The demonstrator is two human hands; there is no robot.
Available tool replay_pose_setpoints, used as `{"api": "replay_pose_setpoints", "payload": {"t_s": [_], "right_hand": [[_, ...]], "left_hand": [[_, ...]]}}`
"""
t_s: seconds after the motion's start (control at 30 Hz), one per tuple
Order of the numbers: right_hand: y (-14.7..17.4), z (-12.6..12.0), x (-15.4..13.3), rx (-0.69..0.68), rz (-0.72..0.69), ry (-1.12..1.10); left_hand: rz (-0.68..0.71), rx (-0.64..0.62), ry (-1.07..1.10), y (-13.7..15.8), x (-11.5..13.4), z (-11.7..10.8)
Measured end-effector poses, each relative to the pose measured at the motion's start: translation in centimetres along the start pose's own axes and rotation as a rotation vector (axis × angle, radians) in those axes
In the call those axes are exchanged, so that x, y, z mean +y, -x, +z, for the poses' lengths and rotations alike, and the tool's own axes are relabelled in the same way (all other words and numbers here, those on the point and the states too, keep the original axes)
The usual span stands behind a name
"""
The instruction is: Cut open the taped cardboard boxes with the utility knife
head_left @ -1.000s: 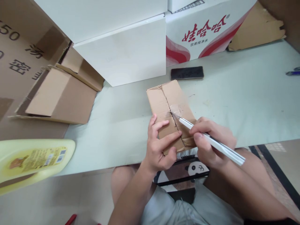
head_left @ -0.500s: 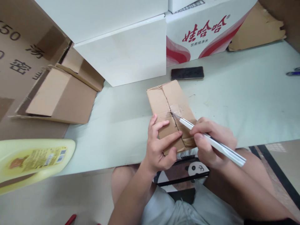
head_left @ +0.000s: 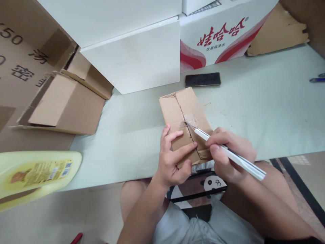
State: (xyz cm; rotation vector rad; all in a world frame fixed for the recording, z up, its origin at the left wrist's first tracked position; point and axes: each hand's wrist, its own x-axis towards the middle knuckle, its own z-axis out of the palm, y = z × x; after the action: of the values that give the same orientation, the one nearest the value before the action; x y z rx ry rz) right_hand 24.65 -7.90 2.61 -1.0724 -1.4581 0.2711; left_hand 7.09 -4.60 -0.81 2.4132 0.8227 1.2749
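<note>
A small brown cardboard box [head_left: 196,105] lies on the table near its front edge, with a dark split seam and clear tape across its top. My left hand [head_left: 175,157] grips the box at its near left side, with fingers spread over the top and the thumb by the near edge. In my right hand [head_left: 230,154] is a white utility knife [head_left: 238,159], held like a pen. Its thin blade points away from me, and the tip touches the seam by the tape.
A black phone [head_left: 203,79] lies behind the box. White cartons [head_left: 142,57] and a red-and-white carton [head_left: 218,40] stand at the back. Open cardboard boxes [head_left: 78,105] are at left, near a yellow bottle [head_left: 68,157]. Pens [head_left: 317,80] lie far right.
</note>
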Motion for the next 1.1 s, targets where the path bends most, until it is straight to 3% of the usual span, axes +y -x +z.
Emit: {"api": "replay_pose_setpoints", "payload": {"t_s": [1.1], "right_hand": [[0.20,0.02,0.18,0.005,-0.001,-0.009]], "left_hand": [[0.003,-0.009,0.018,0.11,-0.10,0.00]]}}
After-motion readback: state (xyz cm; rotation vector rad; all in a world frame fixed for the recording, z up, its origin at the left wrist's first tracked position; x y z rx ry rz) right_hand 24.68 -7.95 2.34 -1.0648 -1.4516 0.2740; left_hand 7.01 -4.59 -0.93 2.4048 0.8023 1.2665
